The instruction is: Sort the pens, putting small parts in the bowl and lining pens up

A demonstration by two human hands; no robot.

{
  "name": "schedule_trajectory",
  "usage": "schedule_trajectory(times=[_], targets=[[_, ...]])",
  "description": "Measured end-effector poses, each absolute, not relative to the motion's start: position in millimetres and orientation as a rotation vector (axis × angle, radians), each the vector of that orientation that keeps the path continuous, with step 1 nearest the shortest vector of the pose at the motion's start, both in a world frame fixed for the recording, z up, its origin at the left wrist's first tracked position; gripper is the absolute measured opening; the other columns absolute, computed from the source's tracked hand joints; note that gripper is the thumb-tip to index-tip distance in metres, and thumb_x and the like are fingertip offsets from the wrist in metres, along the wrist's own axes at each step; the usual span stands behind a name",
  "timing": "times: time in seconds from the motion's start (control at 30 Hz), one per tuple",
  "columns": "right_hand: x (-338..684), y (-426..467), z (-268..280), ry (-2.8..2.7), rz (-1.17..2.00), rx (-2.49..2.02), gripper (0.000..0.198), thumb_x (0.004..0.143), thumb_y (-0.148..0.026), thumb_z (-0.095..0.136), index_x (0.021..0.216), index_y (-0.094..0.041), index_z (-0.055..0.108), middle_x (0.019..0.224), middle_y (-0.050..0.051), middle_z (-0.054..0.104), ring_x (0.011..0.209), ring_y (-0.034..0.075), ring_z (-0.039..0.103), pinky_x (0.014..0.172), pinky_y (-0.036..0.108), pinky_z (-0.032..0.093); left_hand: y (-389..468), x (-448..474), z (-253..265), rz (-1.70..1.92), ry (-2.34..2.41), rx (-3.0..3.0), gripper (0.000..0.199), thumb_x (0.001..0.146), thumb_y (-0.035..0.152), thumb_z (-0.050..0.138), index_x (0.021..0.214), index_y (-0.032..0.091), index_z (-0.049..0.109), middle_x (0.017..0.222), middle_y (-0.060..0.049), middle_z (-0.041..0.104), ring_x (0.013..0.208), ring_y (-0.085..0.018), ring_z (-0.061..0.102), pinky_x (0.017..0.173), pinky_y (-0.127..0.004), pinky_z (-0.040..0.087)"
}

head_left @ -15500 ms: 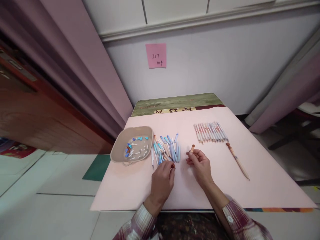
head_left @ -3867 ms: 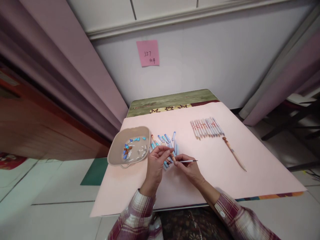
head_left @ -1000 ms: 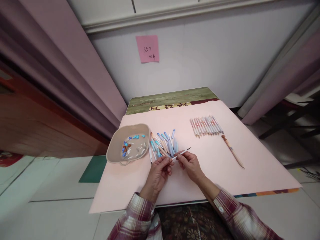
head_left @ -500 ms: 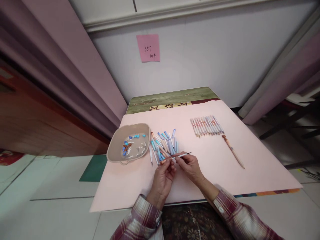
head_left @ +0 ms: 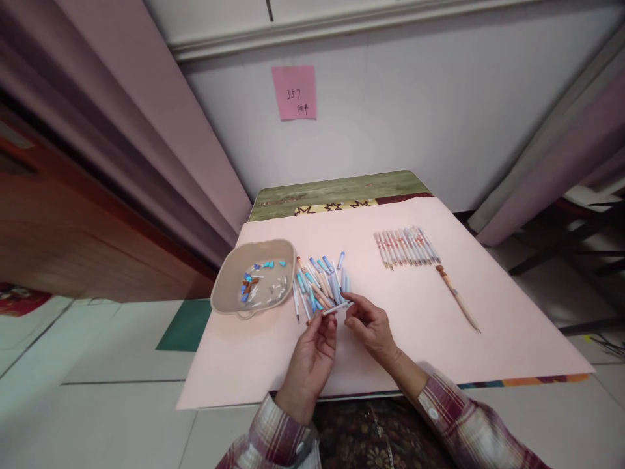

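Head view: slim white refill [head_left: 336, 308] in closed pinch of L hand [head_left: 312, 365], near pen pile [head_left: 323, 286], far end projecting, prob. for access by R hand [head_left: 372, 329], w/ thumb & index parted, contact unclear. Pen row [head_left: 407, 247] well apart, prob. vs. mixing.

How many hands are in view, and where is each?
2. The left hand is at the near side of the pen pile, holding a thin white rod; the right hand is by the rod's right end. No others show.
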State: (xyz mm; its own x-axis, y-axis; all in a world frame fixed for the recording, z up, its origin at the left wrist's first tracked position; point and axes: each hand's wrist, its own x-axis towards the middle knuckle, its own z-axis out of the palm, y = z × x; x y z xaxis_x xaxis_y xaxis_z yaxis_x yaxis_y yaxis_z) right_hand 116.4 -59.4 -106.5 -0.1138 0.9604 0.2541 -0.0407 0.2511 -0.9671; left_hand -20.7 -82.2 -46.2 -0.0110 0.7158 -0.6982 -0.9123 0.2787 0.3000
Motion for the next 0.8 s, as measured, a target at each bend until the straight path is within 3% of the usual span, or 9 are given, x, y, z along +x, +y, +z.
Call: schedule_trajectory(times=[0.07,0.23,0.33,0.5,0.67,0.8], targets=[[116.8,-59.6,-105.7,-1.347,1.097,-0.978,0.035,0.086,-0.036,0.06,0.117,-0.018,0.061,0.068,-0.002,0.062,0.049,0.01,0.05,0.048,0.021,0.042,-78.3,-32.2,-37.0,1.35,0.881,-0.296,0.023,0.094,0.006,0.043,0.089,0.006,0.065,0.08,-0.01,0.072,0.068,-0.011,0.07,0.063,-0.016,0.058],[111.3,-55.7,-99.8,-1.506,0.835,-1.253,0.019,0.088,-0.034,0.058,0.084,-0.018,0.067,0.067,0.0,0.063,0.053,0.011,0.053,0.054,0.022,0.042,-69.5,-65.9,-9.8,1.52,0.858,-0.275,0.031,0.097,0.01,0.038,0.086,0.007,0.066,0.08,-0.01,0.073,0.071,-0.011,0.071,0.063,-0.014,0.058],[103.0,-50.5,-94.7,-1.783,0.615,-1.361,0.019,0.088,-0.034,0.057,0.086,-0.019,0.068,0.074,0.002,0.067,0.06,0.012,0.059,0.059,0.022,0.042,-66.2,-78.8,-2.2,1.596,0.849,-0.234,0.033,0.097,0.009,0.036,0.085,0.008,0.067,0.08,-0.01,0.074,0.072,-0.011,0.072,0.065,-0.014,0.058],[83.9,-40.6,-89.9,-2.099,0.305,-1.651,0.023,0.09,-0.039,0.055,0.085,-0.021,0.068,0.079,0.004,0.07,0.061,0.014,0.062,0.051,0.022,0.032,-63.2,-82.1,-6.6,1.615,0.863,-0.211,0.033,0.097,0.009,0.036,0.084,0.007,0.066,0.078,-0.01,0.074,0.072,-0.011,0.072,0.066,-0.014,0.058],[77.3,-39.3,-87.1,-2.104,0.279,-1.722,0.025,0.091,-0.036,0.053,0.079,-0.02,0.068,0.078,0.005,0.071,0.061,0.015,0.063,0.051,0.022,0.031,-65.1,-73.7,-8.5,1.623,0.901,-0.176,0.03,0.095,0.005,0.039,0.083,0.01,0.066,0.077,-0.006,0.074,0.074,-0.01,0.072,0.071,-0.016,0.059],[98.8,-43.0,-79.4,-1.807,0.559,-1.578,0.02,0.086,-0.038,0.058,0.083,-0.02,0.066,0.07,0.003,0.07,0.058,0.015,0.062,0.055,0.024,0.039,-67.7,-65.1,-8.4,1.657,0.927,-0.125,0.024,0.091,0.003,0.045,0.082,0.01,0.066,0.08,-0.005,0.075,0.075,-0.012,0.072,0.074,-0.019,0.06]])
